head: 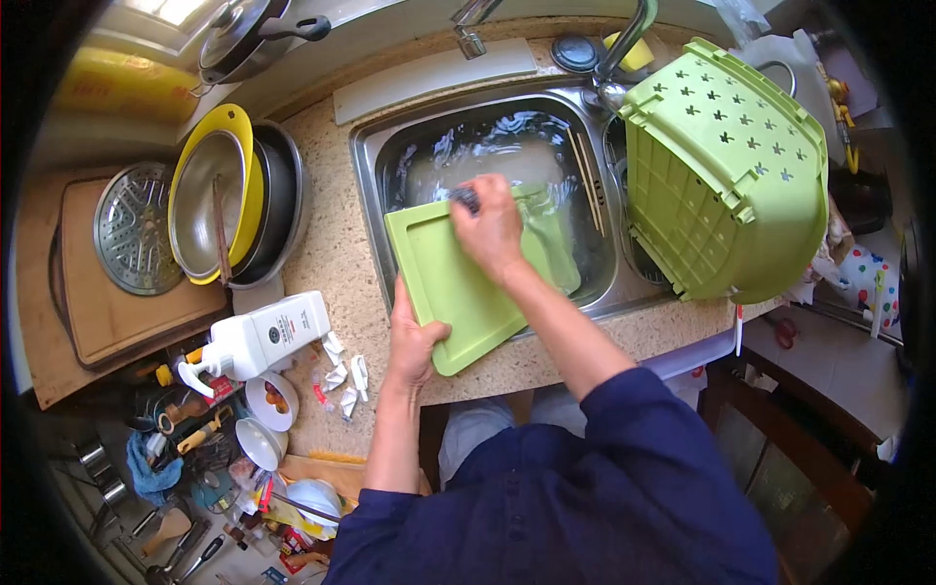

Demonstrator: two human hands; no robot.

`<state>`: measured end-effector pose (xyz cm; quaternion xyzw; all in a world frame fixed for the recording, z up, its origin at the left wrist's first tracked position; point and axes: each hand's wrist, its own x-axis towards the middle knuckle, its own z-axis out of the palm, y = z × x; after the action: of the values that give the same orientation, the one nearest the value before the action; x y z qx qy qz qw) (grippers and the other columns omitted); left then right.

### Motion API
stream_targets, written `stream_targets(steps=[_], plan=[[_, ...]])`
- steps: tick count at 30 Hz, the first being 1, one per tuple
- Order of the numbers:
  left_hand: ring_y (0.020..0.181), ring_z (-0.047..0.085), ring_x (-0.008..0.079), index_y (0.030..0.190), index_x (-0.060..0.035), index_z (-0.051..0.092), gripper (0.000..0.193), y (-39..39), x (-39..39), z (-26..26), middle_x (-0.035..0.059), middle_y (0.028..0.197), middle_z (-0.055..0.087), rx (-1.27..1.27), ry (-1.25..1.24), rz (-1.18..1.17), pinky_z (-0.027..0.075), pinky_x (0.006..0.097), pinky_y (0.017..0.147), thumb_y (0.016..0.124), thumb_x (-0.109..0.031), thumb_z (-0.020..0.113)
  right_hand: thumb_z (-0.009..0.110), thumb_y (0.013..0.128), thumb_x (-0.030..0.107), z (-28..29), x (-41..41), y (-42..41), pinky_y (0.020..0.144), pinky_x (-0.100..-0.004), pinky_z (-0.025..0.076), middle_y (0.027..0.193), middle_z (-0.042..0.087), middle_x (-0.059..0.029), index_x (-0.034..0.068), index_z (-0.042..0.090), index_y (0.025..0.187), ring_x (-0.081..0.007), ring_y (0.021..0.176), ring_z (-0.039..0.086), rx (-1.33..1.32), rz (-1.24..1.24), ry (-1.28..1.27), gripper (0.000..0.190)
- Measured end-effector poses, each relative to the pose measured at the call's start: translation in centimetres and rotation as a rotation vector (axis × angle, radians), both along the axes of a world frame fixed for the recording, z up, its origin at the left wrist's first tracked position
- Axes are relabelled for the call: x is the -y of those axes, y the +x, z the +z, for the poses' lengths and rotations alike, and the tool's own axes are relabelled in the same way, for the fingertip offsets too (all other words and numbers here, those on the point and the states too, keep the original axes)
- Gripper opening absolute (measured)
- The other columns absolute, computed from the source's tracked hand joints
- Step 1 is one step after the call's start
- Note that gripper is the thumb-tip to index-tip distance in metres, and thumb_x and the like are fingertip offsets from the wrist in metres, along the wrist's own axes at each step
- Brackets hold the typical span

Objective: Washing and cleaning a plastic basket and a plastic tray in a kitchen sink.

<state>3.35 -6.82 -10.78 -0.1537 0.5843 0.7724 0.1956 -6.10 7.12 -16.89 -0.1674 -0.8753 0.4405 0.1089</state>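
Observation:
A light green plastic tray is tilted over the near edge of a steel sink, its far part dipping into the water. My left hand grips its near left edge, thumb on top. In my right hand is a dark scrubber, probably a wire scourer, held against the tray's inner face; the fingers hide part of it. Two chopsticks lie along the right side of the basin. The drain area is hidden by the tray and the rippling water.
A large green plastic basket stands tipped over the right-hand basin, close to the faucet. Left of the sink are stacked bowls and a yellow basin, a white pump bottle and scraps of white paper. A cutting board lies far left.

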Motion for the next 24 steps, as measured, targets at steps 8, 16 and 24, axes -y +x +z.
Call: stream_targets(steps=[8, 16, 24], plan=[[0.111, 0.057, 0.0226, 0.146, -0.0084, 0.028, 0.095, 0.8, 1.9, 0.4, 0.0089, 0.124, 0.051, 0.041, -0.083, -0.021, 0.05, 0.0335, 0.095, 0.057, 0.014, 0.05, 0.065, 0.079, 0.011, 1.6, 1.9, 1.3, 0.077, -0.0399, 0.052, 0.096, 0.067, -0.0113, 0.009, 0.064, 0.096, -0.0313, 0.09, 0.064, -0.123, 0.197, -0.104, 0.017], [0.112, 0.057, 0.0232, 0.142, -0.0072, 0.032, 0.086, 3.5, 3.2, -0.3, 0.0091, 0.122, 0.053, 0.038, 0.0, 0.092, 0.047, 0.0358, 0.099, 0.062, 0.014, 0.055, 0.063, 0.079, 0.02, -7.9, -7.1, -2.3, 0.078, -0.0455, 0.051, 0.095, 0.068, -0.011, 0.015, 0.066, 0.104, -0.0327, 0.092, 0.065, 0.279, 0.131, 0.15, 0.025], [0.111, 0.057, 0.0238, 0.138, -0.0054, 0.035, 0.082, 2.6, 5.2, -0.2, 0.0105, 0.12, 0.054, 0.088, -0.123, 0.09, 0.047, 0.0359, 0.098, 0.061, 0.014, 0.055, 0.068, 0.078, 0.019, -1.9, 3.4, 1.0, 0.08, -0.0415, 0.051, 0.098, 0.066, -0.0129, 0.011, 0.066, 0.098, -0.033, 0.091, 0.064, -0.111, 0.39, -0.238, 0.022]])
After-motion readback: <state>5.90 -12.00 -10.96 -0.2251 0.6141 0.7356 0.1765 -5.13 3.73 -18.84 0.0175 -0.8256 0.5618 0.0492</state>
